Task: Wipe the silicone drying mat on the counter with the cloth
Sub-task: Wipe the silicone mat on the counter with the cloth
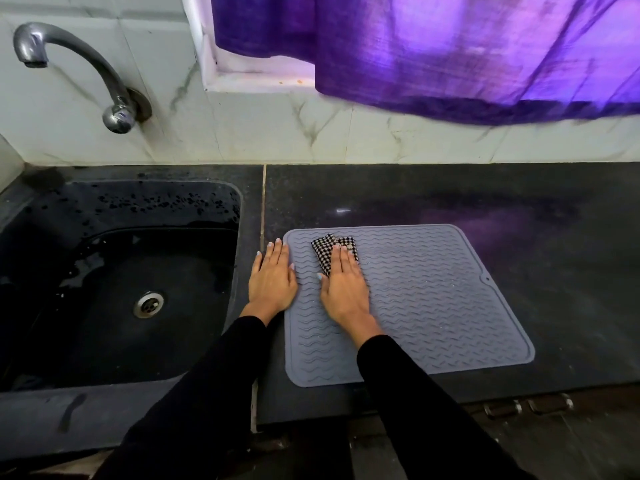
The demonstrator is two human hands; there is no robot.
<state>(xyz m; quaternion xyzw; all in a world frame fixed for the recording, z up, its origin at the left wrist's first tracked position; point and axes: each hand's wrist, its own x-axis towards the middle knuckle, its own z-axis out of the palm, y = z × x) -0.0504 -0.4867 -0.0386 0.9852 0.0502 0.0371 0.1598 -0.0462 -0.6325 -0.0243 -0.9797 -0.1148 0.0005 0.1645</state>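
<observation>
Here the mat [433, 299] lies flat just right of the sink [114, 282], thin, floppy and likely to slide; the left hand [272, 284], fingers flat, pins its sink-side edge. The right hand [344, 289], fingers flat, presses the soft cloth [327, 249] near the mat's far sink-side corner.

A single wide-angle head-worn view looks forward and steeply down from close above the desk [485, 202], facing the tiled wall [277, 133], with the sink [121, 271] at left.
</observation>
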